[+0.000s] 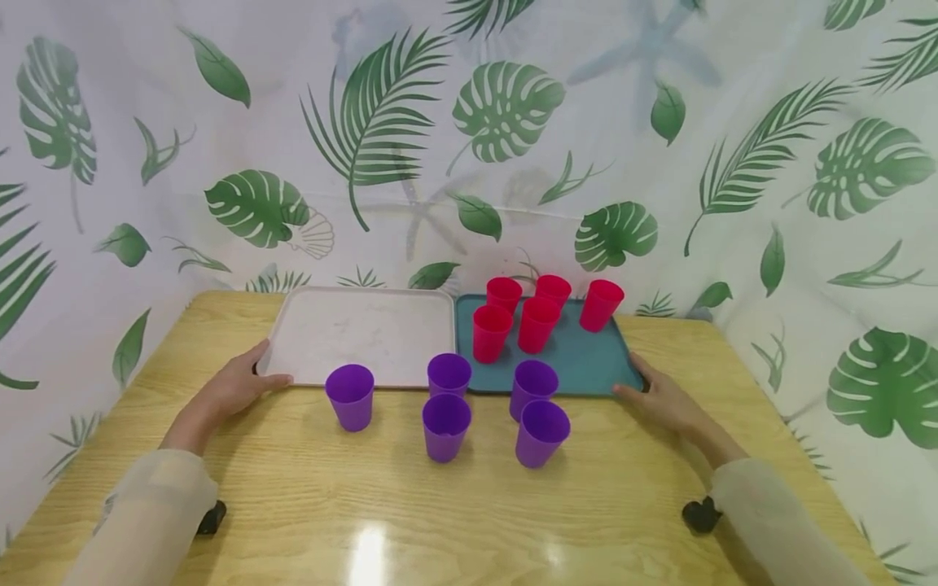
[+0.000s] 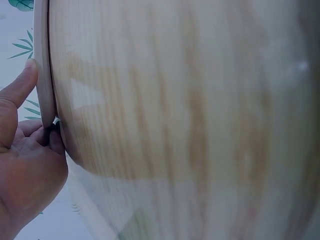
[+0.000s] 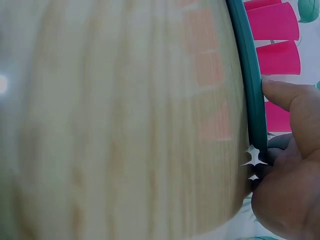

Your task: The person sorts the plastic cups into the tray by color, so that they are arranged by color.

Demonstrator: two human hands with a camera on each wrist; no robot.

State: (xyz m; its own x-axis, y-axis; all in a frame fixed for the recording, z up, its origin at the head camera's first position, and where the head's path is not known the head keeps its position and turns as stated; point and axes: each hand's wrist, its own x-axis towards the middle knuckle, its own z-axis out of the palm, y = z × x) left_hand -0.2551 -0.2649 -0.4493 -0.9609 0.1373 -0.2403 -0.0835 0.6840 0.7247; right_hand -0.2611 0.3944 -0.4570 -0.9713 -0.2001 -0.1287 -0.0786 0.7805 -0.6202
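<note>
My left hand (image 1: 238, 382) holds the near left corner of a white tray (image 1: 359, 334). In the left wrist view the thumb rests on the tray's rim (image 2: 44, 65) and the fingers tuck beneath it. On the other side my right hand (image 1: 659, 399) grips the near right corner of a blue-green tray (image 1: 579, 358). Its thumb lies on the rim (image 3: 248, 70) in the right wrist view, fingers curled under. Several red cups (image 1: 538, 325) stand upright on the blue-green tray. The trays lie side by side, touching or nearly so.
Several upright purple cups stand on the wooden table (image 1: 293, 505) before the trays: one (image 1: 352, 399) on the left, the others (image 1: 447, 431) near the middle. A leaf-patterned cloth (image 1: 410, 106) hangs behind and on both sides.
</note>
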